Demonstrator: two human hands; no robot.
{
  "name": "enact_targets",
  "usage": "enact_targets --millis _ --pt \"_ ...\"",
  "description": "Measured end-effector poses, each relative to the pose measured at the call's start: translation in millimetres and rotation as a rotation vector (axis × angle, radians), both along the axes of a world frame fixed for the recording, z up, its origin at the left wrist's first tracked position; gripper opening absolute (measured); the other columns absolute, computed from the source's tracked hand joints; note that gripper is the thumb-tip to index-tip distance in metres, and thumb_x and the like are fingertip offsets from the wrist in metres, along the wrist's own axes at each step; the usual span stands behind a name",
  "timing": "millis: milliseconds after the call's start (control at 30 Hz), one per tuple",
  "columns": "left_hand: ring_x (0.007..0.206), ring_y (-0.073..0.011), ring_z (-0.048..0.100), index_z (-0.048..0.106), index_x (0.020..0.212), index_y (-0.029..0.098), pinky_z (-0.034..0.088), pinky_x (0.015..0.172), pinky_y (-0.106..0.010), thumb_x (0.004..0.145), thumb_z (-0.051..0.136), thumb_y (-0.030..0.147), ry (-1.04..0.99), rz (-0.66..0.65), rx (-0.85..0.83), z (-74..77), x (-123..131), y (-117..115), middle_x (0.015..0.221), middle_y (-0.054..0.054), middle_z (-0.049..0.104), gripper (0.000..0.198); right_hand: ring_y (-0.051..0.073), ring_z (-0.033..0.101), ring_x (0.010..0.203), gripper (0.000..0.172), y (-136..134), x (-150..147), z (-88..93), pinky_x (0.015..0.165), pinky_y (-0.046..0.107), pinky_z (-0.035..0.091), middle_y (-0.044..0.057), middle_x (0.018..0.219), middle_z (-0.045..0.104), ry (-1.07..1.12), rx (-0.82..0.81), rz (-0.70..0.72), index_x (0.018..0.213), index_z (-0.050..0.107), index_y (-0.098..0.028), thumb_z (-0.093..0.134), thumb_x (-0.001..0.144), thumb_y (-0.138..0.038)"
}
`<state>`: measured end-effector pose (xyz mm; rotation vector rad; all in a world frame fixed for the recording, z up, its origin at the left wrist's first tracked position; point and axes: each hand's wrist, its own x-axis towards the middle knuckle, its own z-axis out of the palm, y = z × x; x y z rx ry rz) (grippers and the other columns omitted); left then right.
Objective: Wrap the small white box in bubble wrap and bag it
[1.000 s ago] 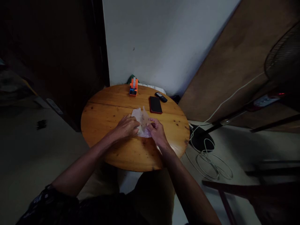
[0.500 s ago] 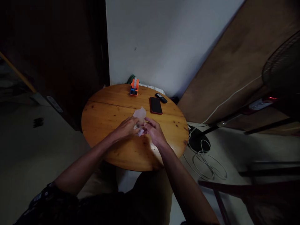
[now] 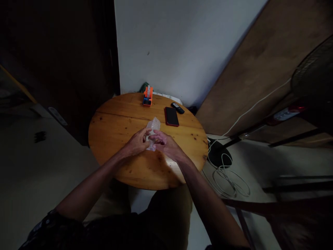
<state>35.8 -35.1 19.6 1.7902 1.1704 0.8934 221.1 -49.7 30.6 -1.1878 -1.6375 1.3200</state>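
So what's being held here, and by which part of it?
The left hand and right hand together pinch a crumpled translucent plastic wrap by its lower end; its top sticks up free above the fingertips.

Phone (image 3: 172, 116), remote (image 3: 178, 108) block far side (tabletop (image 3: 114, 132) left bare).

It is dim here. Most light falls on the pale wall (image 3: 182, 45) at twelve o'clock. The wooden table (image 3: 114, 128) shows a soft warm sheen, and the crumpled plastic (image 3: 154, 124) pinched in my left hand (image 3: 136, 143) and right hand (image 3: 166, 145) glints pale. Nine o'clock is near black. Straight lines bow at the edges, and the fan (image 3: 314, 80) at three o'clock is murky.
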Motion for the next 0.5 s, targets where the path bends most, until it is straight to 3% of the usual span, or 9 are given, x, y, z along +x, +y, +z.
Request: enact_targets --millis 100,267,367,433,500 --pt "0.071 -0.0104 0.055 0.058 0.131 0.015 0.047 0.068 -0.024 0.073 0.065 0.019 -0.112 -0.005 -0.028 -3.9 0 0 0.108 -0.006 0.067 0.058 0.017 0.066 0.084 0.078 -2 -12 2.9 0.080 0.033 0.053 0.010 0.128 0.068 -0.333 0.155 -0.003 0.149 0.044 -0.019 0.065 0.074 -0.013" --pt "0.081 -0.0140 0.062 0.060 0.123 0.014 0.050 0.071 -0.024 0.075 0.066 0.021 -0.222 -0.035 -0.091 -1.4 4 -1 0.101 -0.005 0.068 0.049 0.029 0.066 0.113 0.083 -9 -28 18.4 0.094 0.039 0.050 0.014 0.138 0.064 -0.811 0.352 0.013 0.156 0.034 -0.019 0.068 0.080 -0.017" --pt "0.081 -0.0145 0.061 0.064 0.112 0.014 0.050 0.074 -0.025 0.074 0.063 0.018 -0.131 -0.015 -0.045 0.4 8 -1 0.094 -0.003 0.067 0.038 0.027 0.068 0.107 0.084 -9 -22 21.0 0.090 0.037 0.051 0.014 0.138 0.063 -0.770 0.337 0.067 0.155 0.036 -0.020 0.069 0.078 -0.016" --pt "0.079 -0.0144 0.058 0.065 0.112 0.014 0.049 0.074 -0.026 0.073 0.062 0.016 -0.023 0.025 -0.001 0.3 9 -2 0.093 -0.003 0.066 0.039 0.021 0.069 0.091 0.079 -5 -11 17.3 0.081 0.034 0.053 0.012 0.131 0.067 -0.586 0.284 0.092 0.152 0.040 -0.021 0.067 0.078 -0.019" --pt "0.078 -0.0143 0.056 0.065 0.117 0.014 0.049 0.075 -0.028 0.071 0.062 0.015 0.077 0.061 0.036 -0.3 10 -2 0.098 -0.003 0.064 0.046 0.017 0.067 0.081 0.066 1 4 11.0 0.074 0.032 0.052 0.010 0.123 0.070 -0.355 0.259 0.005 0.145 0.047 -0.021 0.063 0.081 -0.023"
